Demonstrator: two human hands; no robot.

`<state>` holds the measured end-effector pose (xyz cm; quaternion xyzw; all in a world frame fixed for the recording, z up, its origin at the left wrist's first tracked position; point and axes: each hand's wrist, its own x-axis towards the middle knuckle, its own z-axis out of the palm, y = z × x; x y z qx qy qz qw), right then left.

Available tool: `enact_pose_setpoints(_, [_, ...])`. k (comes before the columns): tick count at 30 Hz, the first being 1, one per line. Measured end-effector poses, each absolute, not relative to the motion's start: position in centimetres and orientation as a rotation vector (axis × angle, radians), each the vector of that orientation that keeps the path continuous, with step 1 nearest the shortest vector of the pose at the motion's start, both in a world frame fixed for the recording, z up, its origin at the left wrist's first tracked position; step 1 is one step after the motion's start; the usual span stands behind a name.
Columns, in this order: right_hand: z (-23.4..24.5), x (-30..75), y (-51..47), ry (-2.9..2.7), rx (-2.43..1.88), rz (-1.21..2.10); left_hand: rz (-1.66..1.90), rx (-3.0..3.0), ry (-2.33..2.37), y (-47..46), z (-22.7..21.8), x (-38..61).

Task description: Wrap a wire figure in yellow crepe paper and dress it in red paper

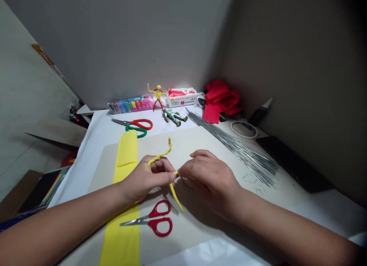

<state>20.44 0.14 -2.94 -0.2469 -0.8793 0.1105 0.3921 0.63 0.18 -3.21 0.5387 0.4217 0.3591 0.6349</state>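
Observation:
My left hand (pixel 149 178) is closed in a pinch on a bent wire figure wrapped in yellow paper (pixel 169 145). One wrapped limb of it rises above the fingers and another points down below the thumb. Bare wire shows near the palm. Close beside it, my right hand (pixel 210 178) has its thumb and fingers pressed together on a short yellow end of the same piece. What lies inside that grip is mostly hidden. Below the hands lie red-handled scissors (pixel 162 224), partly over a long yellow crepe paper strip (pixel 120 239) that passes under my left forearm.
Scissors with red and green handles (pixel 140 124) lie farther back. Behind stand a small yellow and red wire figure (pixel 158 94), a silvery figure (pixel 173 116), coloured clay packs (pixel 132 105) and red crepe paper (pixel 220 99). Wires (pixel 235 143), a tape roll (pixel 243 129) and a black slab (pixel 295 164) lie right.

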Motion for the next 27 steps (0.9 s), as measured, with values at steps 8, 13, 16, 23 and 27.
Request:
enact_pose_setpoints(8, [-1.9,20.8,-0.1,-2.110,-0.893,0.795,0.774,1.415,1.198,0.0,-2.3,1.4])
enact_pose_setpoints(13, [-1.7,21.0,0.0,-2.033,-0.975,1.019,0.746,1.498,1.250,-0.3,-2.0,1.7])
enact_pose_setpoints(16, [-1.8,21.0,0.0,-1.992,-0.998,1.094,0.712,1.525,1.229,-0.4,-1.8,1.7])
enact_pose_setpoints(23, [-1.7,20.5,-0.1,-1.938,-0.989,1.194,0.683,1.482,1.216,-0.2,-1.1,1.8])
enact_pose_setpoints(27, [-1.4,20.3,-0.3,-1.987,-0.962,1.139,0.665,1.403,1.180,0.1,-1.6,1.2])
